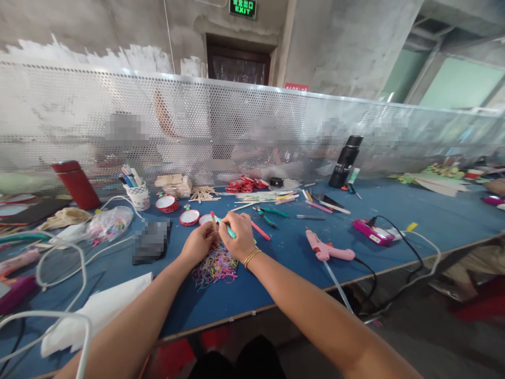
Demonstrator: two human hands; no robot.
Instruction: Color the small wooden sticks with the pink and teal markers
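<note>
My left hand (200, 241) is closed on a small upright craft stick (214, 223) with a pinkish-red top end. Close beside it, my right hand (240, 234) grips a teal marker (230, 230), its tip turned toward the stick. Whether tip and stick touch cannot be made out. Below both hands lies a loose pile of colourful rubber bands (216, 268). A pink marker (260, 230) rests just right of my right hand. Beyond my left hand are round red-rimmed pieces (190, 217), one partly hidden behind the fingers.
Green-handled pliers (272, 213) lie ahead. A pink glue gun (327, 248) with its cord sits right, near a purple power strip (373, 232). A black bottle (345, 163), red bottle (77, 184) and pen cup (137, 196) stand along the back. White cables (63, 252) loop at left.
</note>
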